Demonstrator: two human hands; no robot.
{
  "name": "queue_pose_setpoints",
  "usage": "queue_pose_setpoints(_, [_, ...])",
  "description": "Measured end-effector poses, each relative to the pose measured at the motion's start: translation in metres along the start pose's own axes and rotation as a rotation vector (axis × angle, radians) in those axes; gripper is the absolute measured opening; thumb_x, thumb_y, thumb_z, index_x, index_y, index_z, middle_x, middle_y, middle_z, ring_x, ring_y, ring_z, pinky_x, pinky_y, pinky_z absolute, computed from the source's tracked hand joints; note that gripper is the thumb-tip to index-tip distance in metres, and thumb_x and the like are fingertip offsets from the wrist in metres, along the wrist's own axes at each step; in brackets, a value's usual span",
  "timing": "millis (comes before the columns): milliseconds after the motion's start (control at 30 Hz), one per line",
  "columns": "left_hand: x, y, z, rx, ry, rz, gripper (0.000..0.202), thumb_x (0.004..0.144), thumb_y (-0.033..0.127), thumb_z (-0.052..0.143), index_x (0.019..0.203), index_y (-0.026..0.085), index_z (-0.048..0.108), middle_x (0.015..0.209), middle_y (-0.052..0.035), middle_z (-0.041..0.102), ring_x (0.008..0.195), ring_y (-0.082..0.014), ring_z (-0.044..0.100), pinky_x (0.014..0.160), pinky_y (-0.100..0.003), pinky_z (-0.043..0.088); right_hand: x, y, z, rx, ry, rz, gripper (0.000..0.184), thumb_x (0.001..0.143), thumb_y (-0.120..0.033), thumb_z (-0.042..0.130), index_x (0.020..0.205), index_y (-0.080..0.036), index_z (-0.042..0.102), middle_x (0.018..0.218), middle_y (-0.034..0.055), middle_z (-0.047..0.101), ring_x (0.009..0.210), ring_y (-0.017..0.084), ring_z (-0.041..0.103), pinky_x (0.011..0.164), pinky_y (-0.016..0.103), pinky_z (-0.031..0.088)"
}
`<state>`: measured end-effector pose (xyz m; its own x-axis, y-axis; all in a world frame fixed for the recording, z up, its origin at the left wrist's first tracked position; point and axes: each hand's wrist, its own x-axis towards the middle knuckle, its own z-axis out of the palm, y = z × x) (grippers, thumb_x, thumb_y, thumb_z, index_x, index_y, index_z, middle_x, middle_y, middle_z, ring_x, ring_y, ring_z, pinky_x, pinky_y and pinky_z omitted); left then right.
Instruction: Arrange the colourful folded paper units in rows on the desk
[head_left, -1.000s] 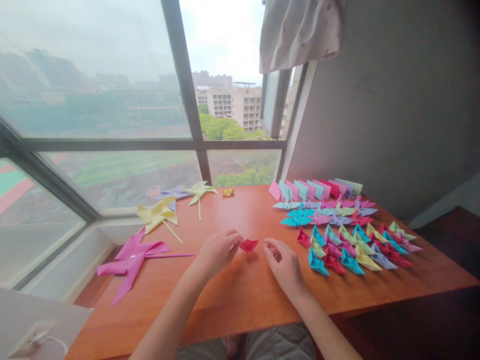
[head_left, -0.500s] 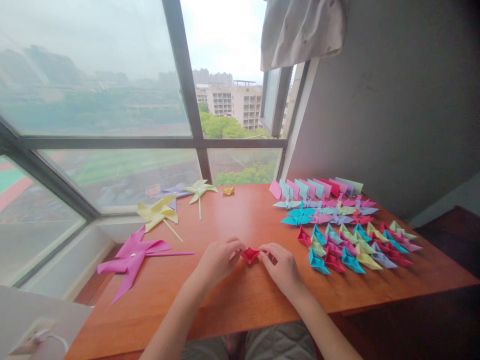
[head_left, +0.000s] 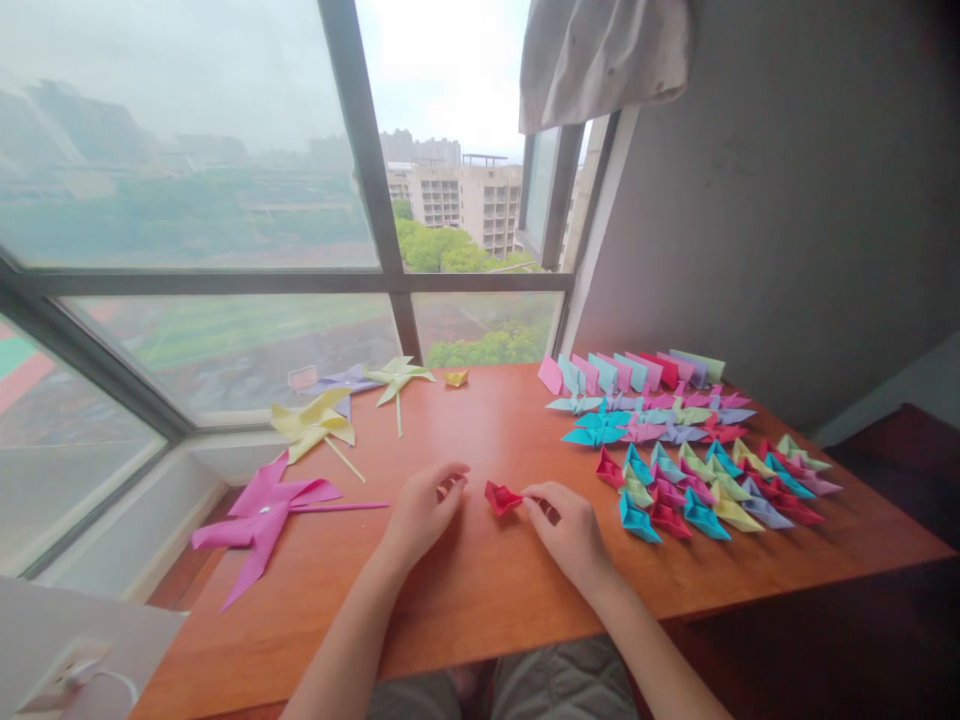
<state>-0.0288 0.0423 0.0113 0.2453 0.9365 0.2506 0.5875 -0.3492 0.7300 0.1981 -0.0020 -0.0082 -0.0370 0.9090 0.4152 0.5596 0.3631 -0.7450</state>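
A small red folded paper piece (head_left: 500, 497) lies on the wooden table (head_left: 480, 590) between my hands. My right hand (head_left: 568, 531) pinches its right tip with thumb and forefinger. My left hand (head_left: 422, 507) rests just left of the piece, fingers loosely curled and apart, holding nothing and a short gap away from the paper.
Rows of several coloured folded paper pieces (head_left: 694, 470) cover the table's right half. A pink pinwheel (head_left: 262, 513), a yellow pinwheel (head_left: 313, 424), a pale green pinwheel (head_left: 397, 376) and a small yellow folded piece (head_left: 456, 378) lie by the window at left and back.
Both hands closed in on the red piece half a second ago. Now my left hand has let go and drawn slightly left, while my right still holds the paper.
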Motion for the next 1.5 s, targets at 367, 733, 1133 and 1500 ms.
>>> queue_pose_setpoints(367, [-0.002,-0.006,0.001,0.067,-0.074,0.003,0.022,0.086,0.029,0.053,0.097,0.021,0.071,0.089,-0.0053,0.076,0.077,-0.0205,0.068,0.069,-0.03,0.052,-0.025,0.01,-0.081,-0.198,0.349,0.033,0.02,0.092,-0.034,0.055,0.091,-0.022,0.071,0.089,0.0058,0.073,0.074,0.018,0.067,0.066,0.028,0.054])
queue_pose_setpoints(733, [0.001,-0.007,0.001,0.093,-0.099,0.017,0.026,0.086,0.034,0.052,0.097,0.022,0.071,0.088,-0.004,0.076,0.073,-0.02,0.068,0.066,-0.029,0.052,-0.089,0.128,-0.291,-0.77,0.744,0.372,0.021,0.078,-0.036,0.066,0.088,-0.02,0.076,0.076,0.0144,0.073,0.061,0.023,0.066,0.059,0.036,0.046])
queue_pose_setpoints(1133, [0.002,-0.012,0.002,0.096,-0.096,0.022,0.027,0.087,0.034,0.051,0.098,0.021,0.071,0.093,-0.0049,0.077,0.079,-0.0215,0.07,0.071,-0.03,0.053,-0.096,0.186,-0.31,-0.827,0.637,0.735,0.019,0.078,-0.032,0.06,0.086,-0.021,0.074,0.083,0.0099,0.075,0.074,0.025,0.068,0.062,0.033,0.043])
queue_pose_setpoints(1500, [0.002,-0.016,0.003,0.094,-0.093,0.026,0.026,0.087,0.033,0.052,0.098,0.021,0.072,0.093,-0.0045,0.077,0.079,-0.0213,0.07,0.07,-0.03,0.053,-0.086,0.195,-0.305,-0.834,0.601,0.813,0.023,0.08,-0.035,0.059,0.09,-0.022,0.075,0.088,0.0094,0.075,0.071,0.023,0.064,0.058,0.031,0.04])
